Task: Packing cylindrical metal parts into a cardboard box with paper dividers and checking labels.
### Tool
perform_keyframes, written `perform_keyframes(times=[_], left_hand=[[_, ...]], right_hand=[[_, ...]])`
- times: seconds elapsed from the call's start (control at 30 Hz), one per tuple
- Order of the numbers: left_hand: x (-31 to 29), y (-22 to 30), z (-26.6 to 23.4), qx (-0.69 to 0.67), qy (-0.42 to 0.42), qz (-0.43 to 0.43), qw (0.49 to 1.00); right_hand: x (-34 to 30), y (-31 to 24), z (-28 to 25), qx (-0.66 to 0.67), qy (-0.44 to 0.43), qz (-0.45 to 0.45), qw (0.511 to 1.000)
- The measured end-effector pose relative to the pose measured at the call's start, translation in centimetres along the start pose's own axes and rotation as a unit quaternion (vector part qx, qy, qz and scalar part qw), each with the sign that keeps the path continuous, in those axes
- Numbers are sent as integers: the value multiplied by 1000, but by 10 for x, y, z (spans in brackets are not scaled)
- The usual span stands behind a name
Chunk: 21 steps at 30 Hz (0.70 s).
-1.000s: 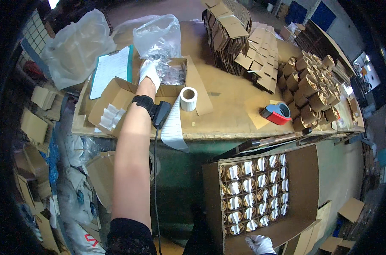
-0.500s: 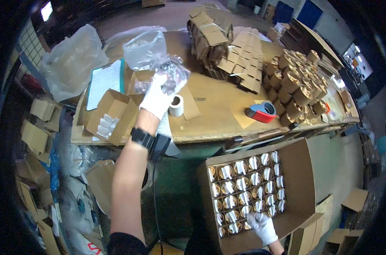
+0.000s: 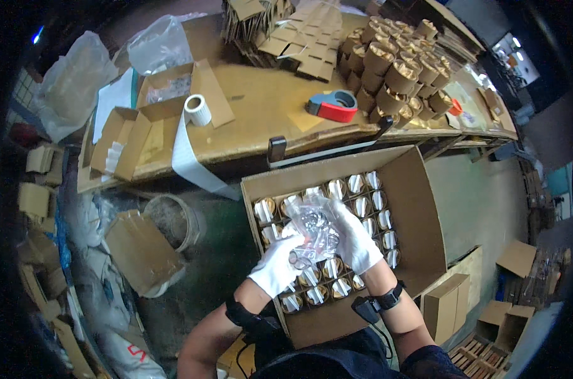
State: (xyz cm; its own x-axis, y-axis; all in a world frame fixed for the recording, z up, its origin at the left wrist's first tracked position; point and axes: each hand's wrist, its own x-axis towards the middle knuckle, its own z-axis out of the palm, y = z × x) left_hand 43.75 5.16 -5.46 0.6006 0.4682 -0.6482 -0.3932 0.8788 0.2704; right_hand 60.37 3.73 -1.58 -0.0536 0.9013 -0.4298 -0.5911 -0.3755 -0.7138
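Observation:
A clear plastic bag [image 3: 315,235] holding small dark, shiny pieces is between my two gloved hands, above a large open carton [image 3: 423,218]. My left hand [image 3: 275,264] grips its left side, fingers closed on the plastic. On the other side, my right hand [image 3: 356,243] has its fingers wrapped against the bag. Whether it is one bag or several I cannot tell. Beneath, the carton is divided into a grid of cells, each with a round brown item topped by a folded white strip [image 3: 315,294]. My hands hide the middle cells.
On the worktable [image 3: 255,117] stand a label roll [image 3: 198,110] with its strip hanging over the edge, a red-and-blue tape dispenser [image 3: 332,106], small cartons [image 3: 123,142] and stacked cardboard tubes [image 3: 400,77]. A bucket [image 3: 188,221] is at the lower left, and folded cartons [image 3: 447,306] lie right.
My left hand has brought the plastic bag from the table to above the carton. My right hand has risen from the carton's near cells to the bag. The view has shifted.

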Motion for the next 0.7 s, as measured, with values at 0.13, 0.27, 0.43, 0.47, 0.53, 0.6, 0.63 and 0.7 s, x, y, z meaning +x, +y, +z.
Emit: perform_keyframes(times=[0.13, 0.27, 0.43, 0.47, 0.53, 0.6, 0.63, 0.7], left_hand=[[9, -42, 21, -100, 0, -6, 995], [43, -83, 26, -96, 42, 39, 994], [79, -115, 33, -105, 71, 30, 992], [94, -126, 31, -126, 83, 28, 988], [111, -135, 48, -132, 102, 21, 986], [131, -145, 62, -136, 110, 12, 985], [134, -144, 55, -119, 116, 28, 986], [152, -152, 52, -105, 113, 27, 988]], right_hand=[[-11, 40, -46, -136, 79, -51, 986], [-21, 55, -85, -272, 34, -72, 959], [-29, 14, -146, 15, 30, 58, 998], [-34, 9, -175, -15, 25, 65, 997], [-45, 3, -209, -145, 85, 53, 984], [-55, 2, -234, -440, 137, -135, 877], [-60, -19, -202, -517, 135, -161, 830], [-67, -35, -189, -706, 148, -293, 628]])
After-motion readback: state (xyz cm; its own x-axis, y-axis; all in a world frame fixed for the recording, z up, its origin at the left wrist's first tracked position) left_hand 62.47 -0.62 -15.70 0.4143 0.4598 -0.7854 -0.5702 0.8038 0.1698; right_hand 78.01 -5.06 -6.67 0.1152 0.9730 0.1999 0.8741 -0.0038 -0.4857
